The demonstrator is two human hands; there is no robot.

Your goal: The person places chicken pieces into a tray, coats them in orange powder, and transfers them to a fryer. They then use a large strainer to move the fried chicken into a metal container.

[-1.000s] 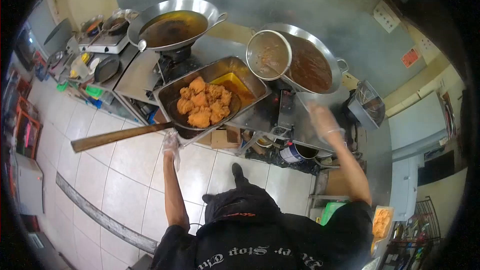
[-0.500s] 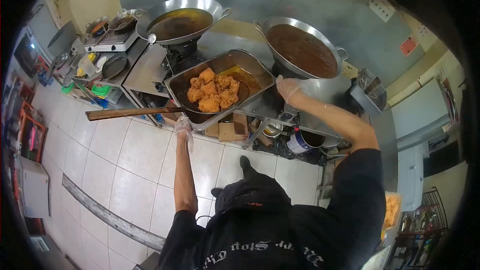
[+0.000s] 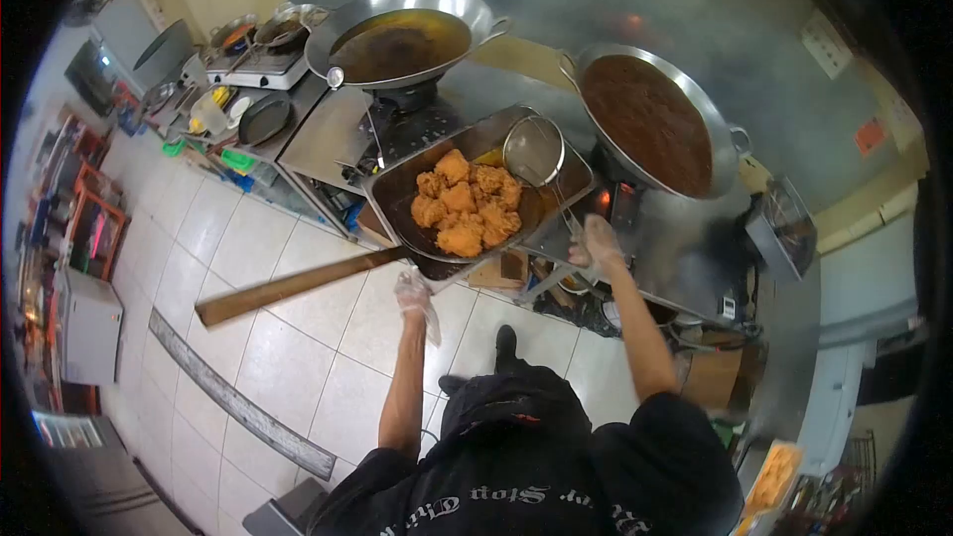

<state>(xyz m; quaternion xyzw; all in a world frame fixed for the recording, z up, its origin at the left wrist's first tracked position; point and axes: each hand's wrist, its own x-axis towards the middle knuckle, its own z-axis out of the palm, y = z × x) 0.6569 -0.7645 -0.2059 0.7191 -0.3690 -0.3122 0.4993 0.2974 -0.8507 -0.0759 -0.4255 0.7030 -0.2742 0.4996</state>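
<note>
A rectangular metal tray (image 3: 390,201) sits at the counter's front edge. Inside it, a pile of golden fried chicken (image 3: 465,201) rests on a dark ladle-like scoop with a long wooden handle (image 3: 298,288) sticking out to the left. My left hand (image 3: 415,296), in a clear plastic glove, is closed on the tray's near corner, just below where the handle leaves it. My right hand (image 3: 598,242), also gloved, grips the thin handle of a round wire-mesh strainer (image 3: 533,151). The strainer's bowl is over the tray's far right part, beside the chicken.
Behind the tray stand a wok of yellowish oil (image 3: 402,45) and a wok of dark brown liquid (image 3: 650,124). A flame glows under the right wok. A wire basket in a metal holder (image 3: 784,228) is at right; a small stove (image 3: 260,67) and frying pan (image 3: 265,119) are at left.
My right hand has left the tray's right rim and now holds the strainer over the tray. My left hand stays at the near corner. The whole view has shifted, moving things rightward.
</note>
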